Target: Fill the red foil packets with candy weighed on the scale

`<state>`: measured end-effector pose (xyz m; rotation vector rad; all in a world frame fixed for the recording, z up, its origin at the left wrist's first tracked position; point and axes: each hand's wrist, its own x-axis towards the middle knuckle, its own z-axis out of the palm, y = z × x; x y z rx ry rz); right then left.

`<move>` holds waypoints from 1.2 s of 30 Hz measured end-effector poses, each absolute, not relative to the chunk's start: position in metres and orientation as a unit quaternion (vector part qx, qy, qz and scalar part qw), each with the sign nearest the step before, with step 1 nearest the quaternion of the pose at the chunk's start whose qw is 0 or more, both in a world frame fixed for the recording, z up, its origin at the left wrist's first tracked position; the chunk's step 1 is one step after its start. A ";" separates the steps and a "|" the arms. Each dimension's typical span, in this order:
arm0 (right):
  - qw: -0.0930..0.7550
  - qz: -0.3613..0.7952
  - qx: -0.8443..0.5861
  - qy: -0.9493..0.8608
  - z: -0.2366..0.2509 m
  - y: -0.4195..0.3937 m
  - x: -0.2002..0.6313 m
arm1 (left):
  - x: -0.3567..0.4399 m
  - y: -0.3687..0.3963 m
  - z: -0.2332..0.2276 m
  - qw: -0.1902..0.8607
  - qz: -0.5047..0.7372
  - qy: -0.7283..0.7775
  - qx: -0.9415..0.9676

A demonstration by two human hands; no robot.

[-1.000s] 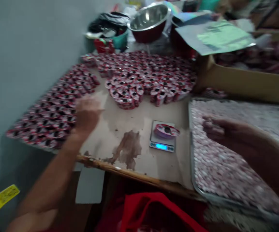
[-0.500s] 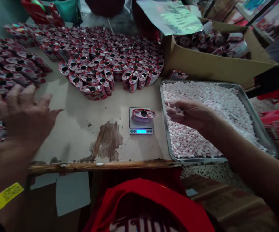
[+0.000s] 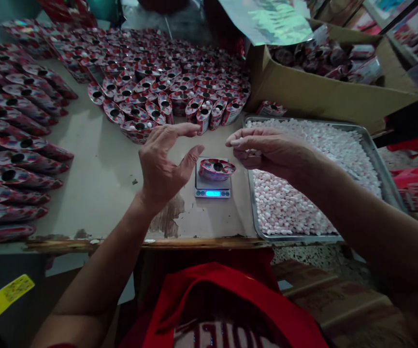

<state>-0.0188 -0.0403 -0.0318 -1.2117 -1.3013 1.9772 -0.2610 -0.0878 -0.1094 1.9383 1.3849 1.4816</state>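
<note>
A small red container [image 3: 217,169] with a round hole in its lid sits on a pocket scale [image 3: 212,186] whose display glows blue. My left hand [image 3: 165,164] hovers just left of the scale, fingers curved apart, holding nothing. My right hand [image 3: 266,151] hangs just right of the container, over the left edge of a metal tray [image 3: 249,193] full of small white and pink candies [image 3: 321,154]; its fingers are pinched on a few candies.
Rows of the same red containers [image 3: 168,82] cover the table's back and left side [image 3: 9,145]. A cardboard box [image 3: 324,92] with more packs stands behind the tray. The worn wooden table edge [image 3: 139,241] runs in front of me.
My left hand swung from the containers at the far left to beside the scale. My right hand lifted from the tray with candies and moved toward the container.
</note>
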 end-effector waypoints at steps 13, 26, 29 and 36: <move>0.221 0.640 -0.455 -0.578 -0.044 -0.038 -0.014 | -0.272 -0.059 -0.156 0.473 0.410 0.362 0.690; 0.041 0.355 -0.461 -0.812 -0.054 -0.037 -0.039 | -0.278 -0.050 -0.164 0.425 0.359 0.387 0.735; 0.086 0.409 -0.455 -0.787 -0.054 -0.041 -0.036 | -0.281 -0.050 -0.162 0.441 0.351 0.386 0.730; 0.357 0.615 -0.537 -0.454 -0.044 -0.026 0.023 | -0.284 -0.048 -0.162 0.435 0.348 0.395 0.731</move>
